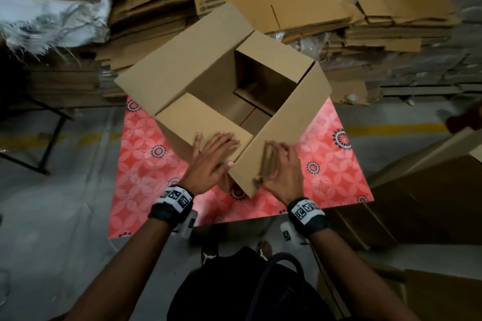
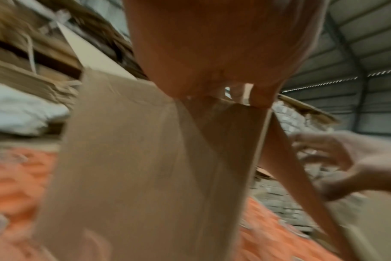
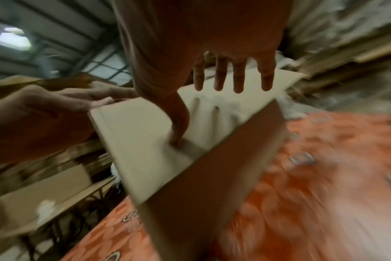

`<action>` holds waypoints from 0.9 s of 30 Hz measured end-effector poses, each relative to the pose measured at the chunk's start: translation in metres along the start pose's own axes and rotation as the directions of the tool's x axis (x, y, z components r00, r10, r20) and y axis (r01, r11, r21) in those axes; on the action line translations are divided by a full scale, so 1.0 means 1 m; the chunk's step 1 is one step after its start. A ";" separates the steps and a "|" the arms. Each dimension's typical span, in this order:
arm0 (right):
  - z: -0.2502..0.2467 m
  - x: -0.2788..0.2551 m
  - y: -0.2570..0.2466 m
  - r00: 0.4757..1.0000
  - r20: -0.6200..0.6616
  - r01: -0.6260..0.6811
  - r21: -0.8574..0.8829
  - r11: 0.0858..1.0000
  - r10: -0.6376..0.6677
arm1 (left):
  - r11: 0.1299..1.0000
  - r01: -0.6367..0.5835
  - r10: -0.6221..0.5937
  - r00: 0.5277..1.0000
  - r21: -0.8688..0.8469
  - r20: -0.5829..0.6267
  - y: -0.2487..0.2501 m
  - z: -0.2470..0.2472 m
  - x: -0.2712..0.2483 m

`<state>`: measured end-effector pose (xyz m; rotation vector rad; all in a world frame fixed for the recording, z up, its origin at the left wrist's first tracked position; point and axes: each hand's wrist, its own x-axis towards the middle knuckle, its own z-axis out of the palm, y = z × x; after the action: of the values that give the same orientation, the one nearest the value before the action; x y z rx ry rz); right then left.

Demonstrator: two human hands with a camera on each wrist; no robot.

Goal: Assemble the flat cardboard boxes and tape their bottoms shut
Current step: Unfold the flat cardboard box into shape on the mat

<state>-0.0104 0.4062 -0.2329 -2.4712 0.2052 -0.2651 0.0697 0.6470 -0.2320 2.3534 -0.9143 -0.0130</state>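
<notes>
Cardboard box (image 1: 208, 73) stands erected on the red patterned table (image 1: 339, 177), flaps half folded. Left hand (image 1: 211, 161) presses a short flap (image 1: 203, 122) flat, fingers straight; right hand (image 1: 281, 172), fingers spread, touches the long flap (image 1: 284, 122). Folding step, I judge; next, close the long flaps, then tape.

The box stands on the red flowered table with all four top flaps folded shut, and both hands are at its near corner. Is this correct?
Not quite. In the head view the box is open: its flaps stand out and you can see down inside it. The rest holds: it stands on the red flowered table, with the left hand and right hand at its near corner.
</notes>
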 end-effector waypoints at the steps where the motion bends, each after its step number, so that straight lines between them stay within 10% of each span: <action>1: -0.002 0.011 -0.006 0.997 0.046 0.063 -0.083 0.995 -0.060 | 1.000 -0.009 0.009 1.000 -0.023 0.023 -0.008 -0.009 -0.002; 8: 0.009 0.067 -0.037 0.877 0.402 0.400 -0.314 0.861 -0.261 | 0.997 0.077 -0.077 0.996 0.002 0.044 -0.059 -0.057 -0.016; 19: 0.034 0.048 -0.061 0.862 0.225 0.491 -0.142 0.859 -0.455 | 0.900 0.389 -0.324 0.899 0.196 -0.296 -0.077 -0.085 -0.049; 27: 0.049 0.052 -0.071 0.921 0.292 0.340 -0.277 0.899 -0.259 | 0.831 0.510 -0.485 0.860 0.221 -0.158 -0.030 -0.090 0.005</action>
<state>0.0571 0.4791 -0.2200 -2.8307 -0.2688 -0.0480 0.1112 0.7092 -0.1736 2.7467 -0.2382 0.0085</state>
